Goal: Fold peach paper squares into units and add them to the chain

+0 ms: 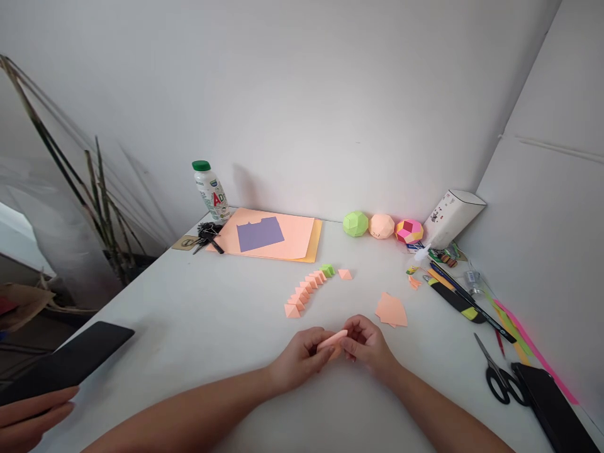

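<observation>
Between my hands is a piece of folded peach paper (333, 340), just above the table near its front. My left hand (299, 360) pinches one end, thumb below and fingers above. The other end is gripped by my right hand (370, 347), its fingertips closed on the paper. Beyond my hands, a curved row of folded peach paper pieces (302, 294) lies on the table, with green folded pieces (327, 270) at its far end. A single folded peach piece (345, 274) sits beside the row. Right of my right hand are flat peach paper pieces (391, 310), overlapping.
Scissors (501, 372), a black case (561, 402), a cutter (453, 299) and pens line the right side. Paper balls (381, 226) stand by the wall. Back left are paper sheets (297, 242), keys (207, 234) and a bottle (211, 192). Another person's hand (35, 418) is beside a dark flat device (70, 358).
</observation>
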Demonstrator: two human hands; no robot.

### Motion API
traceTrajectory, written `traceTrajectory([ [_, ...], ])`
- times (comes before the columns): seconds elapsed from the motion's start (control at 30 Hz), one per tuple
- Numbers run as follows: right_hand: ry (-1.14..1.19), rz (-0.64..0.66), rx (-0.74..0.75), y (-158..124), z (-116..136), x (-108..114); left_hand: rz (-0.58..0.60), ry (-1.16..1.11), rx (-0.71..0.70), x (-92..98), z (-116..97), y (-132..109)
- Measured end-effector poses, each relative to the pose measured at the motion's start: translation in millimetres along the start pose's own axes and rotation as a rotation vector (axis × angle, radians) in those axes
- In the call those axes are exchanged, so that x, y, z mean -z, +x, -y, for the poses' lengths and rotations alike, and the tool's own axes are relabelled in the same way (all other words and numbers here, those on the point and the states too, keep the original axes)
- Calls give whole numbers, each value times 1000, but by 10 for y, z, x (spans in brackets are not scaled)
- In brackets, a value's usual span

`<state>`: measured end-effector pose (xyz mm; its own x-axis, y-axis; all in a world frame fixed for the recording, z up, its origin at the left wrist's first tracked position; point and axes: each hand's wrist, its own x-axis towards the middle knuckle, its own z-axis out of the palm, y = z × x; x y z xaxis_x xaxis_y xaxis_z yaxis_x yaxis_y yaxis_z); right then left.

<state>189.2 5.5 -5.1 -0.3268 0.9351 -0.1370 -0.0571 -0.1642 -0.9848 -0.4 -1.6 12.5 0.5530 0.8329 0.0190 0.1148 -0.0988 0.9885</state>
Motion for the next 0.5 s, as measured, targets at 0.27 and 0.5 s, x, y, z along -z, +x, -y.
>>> traceTrajectory([
  [0.27,-23,24,-7,9,29,10,19,14,-19,-6,-3,12],
  [0.5,-14,34,22,7,26,20,47,19,-7,-15,-26,13],
])
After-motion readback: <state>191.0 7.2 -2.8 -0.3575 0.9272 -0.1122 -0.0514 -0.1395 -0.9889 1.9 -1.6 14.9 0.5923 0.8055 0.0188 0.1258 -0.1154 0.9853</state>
